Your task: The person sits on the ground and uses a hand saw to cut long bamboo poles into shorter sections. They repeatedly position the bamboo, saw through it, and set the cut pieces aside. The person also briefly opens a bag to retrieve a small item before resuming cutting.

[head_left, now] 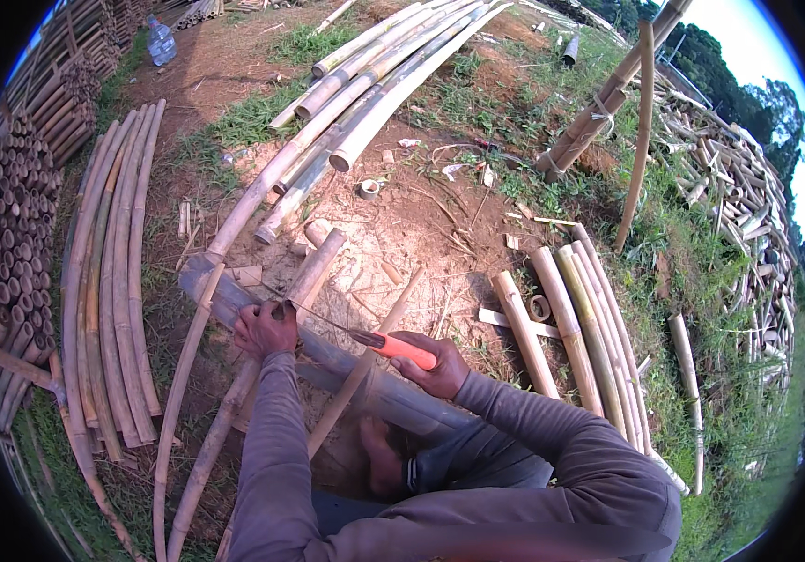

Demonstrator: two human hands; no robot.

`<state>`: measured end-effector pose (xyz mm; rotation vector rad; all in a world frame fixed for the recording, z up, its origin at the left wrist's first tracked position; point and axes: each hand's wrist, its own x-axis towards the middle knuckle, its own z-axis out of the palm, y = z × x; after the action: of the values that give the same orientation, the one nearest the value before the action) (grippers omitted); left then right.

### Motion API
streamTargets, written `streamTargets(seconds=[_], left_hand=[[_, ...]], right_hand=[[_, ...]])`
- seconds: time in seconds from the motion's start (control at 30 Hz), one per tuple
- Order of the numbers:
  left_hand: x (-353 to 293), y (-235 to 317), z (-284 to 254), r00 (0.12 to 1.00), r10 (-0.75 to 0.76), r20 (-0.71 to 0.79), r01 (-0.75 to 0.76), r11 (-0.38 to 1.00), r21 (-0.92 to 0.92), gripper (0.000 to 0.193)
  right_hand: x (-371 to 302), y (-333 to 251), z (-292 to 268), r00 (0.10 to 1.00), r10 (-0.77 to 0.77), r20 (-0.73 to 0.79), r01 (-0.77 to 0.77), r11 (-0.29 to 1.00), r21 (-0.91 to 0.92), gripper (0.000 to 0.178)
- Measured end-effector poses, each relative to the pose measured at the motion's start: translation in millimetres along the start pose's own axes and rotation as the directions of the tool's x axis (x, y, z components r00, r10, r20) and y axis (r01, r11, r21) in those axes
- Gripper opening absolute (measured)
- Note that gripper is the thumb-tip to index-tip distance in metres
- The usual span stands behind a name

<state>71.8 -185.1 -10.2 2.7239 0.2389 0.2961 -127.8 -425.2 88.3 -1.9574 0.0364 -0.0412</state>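
My right hand [432, 367] is closed around the orange handle of a hand saw [402, 350]. Its thin blade reaches leftward across a bamboo pole [315, 267], close to my left hand [269, 330]; the teeth are too small to make out. My left hand is wrapped around that pole just below the blade, its fingers partly hidden. Under the pole lies a thick grey bamboo log [412, 401], running from the upper left down toward my leg. A thinner bamboo strip [355, 384] leans over the log between my hands.
Long bamboo poles [117, 272] lie at left beside a stack of cut bamboo [14, 215]. More poles [374, 75] lie ahead, and others [580, 328] at right. A tied bamboo post [608, 98] slants at upper right, before a heap of bamboo pieces [739, 215]. My bare foot [382, 459] is below the log.
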Motion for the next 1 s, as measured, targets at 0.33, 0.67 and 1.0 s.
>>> streamTargets(seconds=[0.33,0.67,1.0], left_hand=[[4,-22,23,0.984,0.085,-0.157,-0.1,0.991,-0.088,0.033],[-5,-36,10,0.99,0.109,-0.087,-0.13,0.946,-0.296,0.041],[-28,-112,-34,0.929,-0.04,0.368,-0.002,0.994,0.112,0.037]], right_hand=[[-23,-2,-4,0.997,-0.001,-0.072,0.006,0.998,0.063,0.037],[42,16,50,0.989,-0.103,-0.109,0.116,0.986,0.117,0.038],[42,13,52,0.991,-0.1,-0.084,0.108,0.988,0.106,0.039]])
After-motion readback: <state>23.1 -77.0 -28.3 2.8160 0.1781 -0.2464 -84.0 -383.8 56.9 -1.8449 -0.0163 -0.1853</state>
